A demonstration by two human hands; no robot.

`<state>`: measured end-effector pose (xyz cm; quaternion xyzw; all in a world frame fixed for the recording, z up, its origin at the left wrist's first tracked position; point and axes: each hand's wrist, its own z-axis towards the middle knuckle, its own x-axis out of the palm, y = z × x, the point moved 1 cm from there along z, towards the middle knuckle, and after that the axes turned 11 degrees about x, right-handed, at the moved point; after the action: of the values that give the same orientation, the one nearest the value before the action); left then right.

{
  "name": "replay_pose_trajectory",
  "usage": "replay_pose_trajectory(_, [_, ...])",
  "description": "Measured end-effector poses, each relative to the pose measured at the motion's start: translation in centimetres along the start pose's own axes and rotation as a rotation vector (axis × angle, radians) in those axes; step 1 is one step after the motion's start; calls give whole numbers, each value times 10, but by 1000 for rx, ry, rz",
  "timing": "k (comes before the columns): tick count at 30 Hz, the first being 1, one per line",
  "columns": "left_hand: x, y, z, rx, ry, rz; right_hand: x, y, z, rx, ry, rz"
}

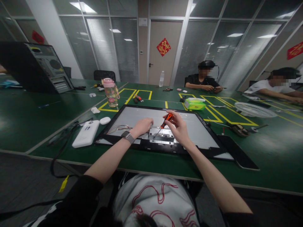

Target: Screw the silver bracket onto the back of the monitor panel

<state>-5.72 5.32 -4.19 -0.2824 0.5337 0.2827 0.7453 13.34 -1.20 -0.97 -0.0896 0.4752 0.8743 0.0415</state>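
A flat display panel (132, 116) with a black frame lies back side up on the green table in front of me. Fixed near its lower middle is a metal bracket (163, 141). My right hand (180, 127) grips a screwdriver (167, 119) with an orange and black handle, its shaft slanting down left to the bracket. My left hand (142, 126), with a watch on the wrist, rests on the panel at the bracket's left side; its fingers are curled and whatever they hold is hidden. Thin wires (119, 127) run over the panel left of that hand.
Left of the panel lie a white power bank (86, 134), a white oval case (105, 120) and black cables. A pink-lidded bottle (110, 93) and a computer case (44, 67) stand beyond. Right are a green tissue pack (194, 104) and a black slab (238, 151). Two people sit across.
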Motion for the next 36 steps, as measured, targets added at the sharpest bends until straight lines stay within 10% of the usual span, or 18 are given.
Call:
replay_pose_trajectory(8, [-1,1,-1,-10,-2,-11,-1,11,3,60,212,216])
replay_pose_trajectory(17, [-2,0,0,-8,12,16,-2,1,6,-95,-144,-140])
replay_pose_trajectory(24, [1,3,0,1,-2,12,-3,6,5,-6,35,38])
replay_pose_trajectory(31, [3,4,1,3,-1,12,-3,3,5,-22,-223,-35])
replay_pose_trajectory(36, [2,4,1,3,-10,2,-2,7,5,15,-38,17])
